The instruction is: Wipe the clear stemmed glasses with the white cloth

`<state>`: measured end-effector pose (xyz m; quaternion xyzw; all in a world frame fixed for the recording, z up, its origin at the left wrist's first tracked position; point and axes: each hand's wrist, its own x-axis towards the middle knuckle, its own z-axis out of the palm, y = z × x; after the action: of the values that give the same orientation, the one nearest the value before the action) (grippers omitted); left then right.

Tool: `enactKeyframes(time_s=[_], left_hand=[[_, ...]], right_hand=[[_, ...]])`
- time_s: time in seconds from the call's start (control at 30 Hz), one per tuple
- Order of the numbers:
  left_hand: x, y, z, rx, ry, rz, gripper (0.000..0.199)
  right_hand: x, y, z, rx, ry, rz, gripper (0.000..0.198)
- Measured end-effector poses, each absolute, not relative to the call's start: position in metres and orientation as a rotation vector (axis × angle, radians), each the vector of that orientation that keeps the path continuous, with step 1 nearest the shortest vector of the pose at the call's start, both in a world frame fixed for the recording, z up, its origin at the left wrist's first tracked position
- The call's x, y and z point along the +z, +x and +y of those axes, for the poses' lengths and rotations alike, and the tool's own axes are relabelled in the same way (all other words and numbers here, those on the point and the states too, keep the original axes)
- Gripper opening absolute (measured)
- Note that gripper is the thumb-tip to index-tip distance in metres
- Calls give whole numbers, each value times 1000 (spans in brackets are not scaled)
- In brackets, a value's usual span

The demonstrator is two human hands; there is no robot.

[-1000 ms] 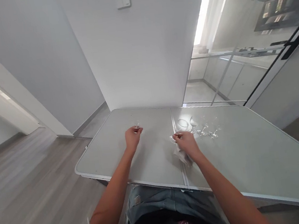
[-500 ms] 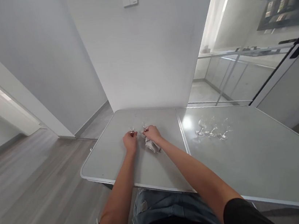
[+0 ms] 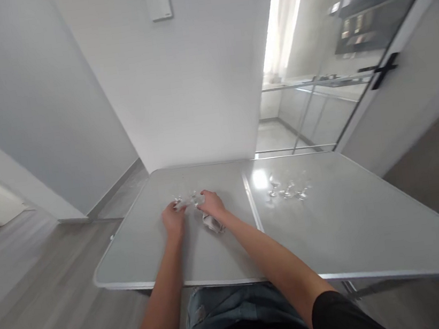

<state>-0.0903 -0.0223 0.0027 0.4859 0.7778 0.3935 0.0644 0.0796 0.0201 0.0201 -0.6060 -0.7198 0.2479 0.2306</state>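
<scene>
Both my hands are over the left part of the table, close together. My left hand (image 3: 173,218) is closed on a small clear stemmed glass (image 3: 178,203). Just to its right, my right hand (image 3: 212,204) has its fingers around a second clear glass (image 3: 195,198). The glasses are see-through and smeared by motion, so their exact outlines and tilt are hard to make out. A crumpled pale grey cloth (image 3: 213,223) lies under and in front of my right hand, partly hidden by it.
The grey folding table (image 3: 344,223) has a metal seam (image 3: 252,203) across it. Right of the seam stand several clear stemmed glasses (image 3: 287,192), blurred together. A white wall (image 3: 190,98) rises behind the table. At the back right is a glass door (image 3: 294,90).
My view has turned right, so the table and hands sit further left in the picture. Both hands stay at the two glasses, with the cloth still by my right hand.
</scene>
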Motion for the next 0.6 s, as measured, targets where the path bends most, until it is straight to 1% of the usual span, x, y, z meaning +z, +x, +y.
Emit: enactKeyframes(time_s=[0.03,0.1,0.13,0.17,0.2,0.27,0.33,0.4,0.43,0.47,0.53,0.57,0.6], left_hand=[[7,-88,-27,1247,1476,2391,35],[20,-75,-38,1452,1487,2423,41],[27,-65,-43,1559,1481,2390,40],[34,-52,-48,1619,1491,2333,37],[41,-36,-53,1636,1519,2274,34],[52,2,-60,1548,1607,2212,32],[56,44,-61,1496,1636,2160,26],[53,90,-55,1361,1727,1949,19],[49,112,-49,1279,1756,1837,18],[44,134,-42,1206,1776,1728,18],[32,174,-24,1097,1795,1569,24],[26,192,-14,1058,1794,1532,30],[21,207,-3,1012,1776,1501,36]], right_hand=[[21,95,14,656,-1655,-1977,56],[23,136,1,615,-1634,-1949,38],[24,159,-6,609,-1648,-1904,29],[25,185,-14,614,-1682,-1846,25],[25,212,-21,605,-1748,-1766,23],[25,268,-35,510,-1857,-1586,22],[25,321,-47,448,-1942,-1459,18],[22,366,-54,372,-2037,-1350,23],[20,386,-55,345,-2101,-1285,30],[18,402,-55,342,-2152,-1238,41],[13,428,-47,373,-2220,-1201,67],[10,438,-41,387,-2229,-1210,74],[8,445,-33,389,-2219,-1233,76]])
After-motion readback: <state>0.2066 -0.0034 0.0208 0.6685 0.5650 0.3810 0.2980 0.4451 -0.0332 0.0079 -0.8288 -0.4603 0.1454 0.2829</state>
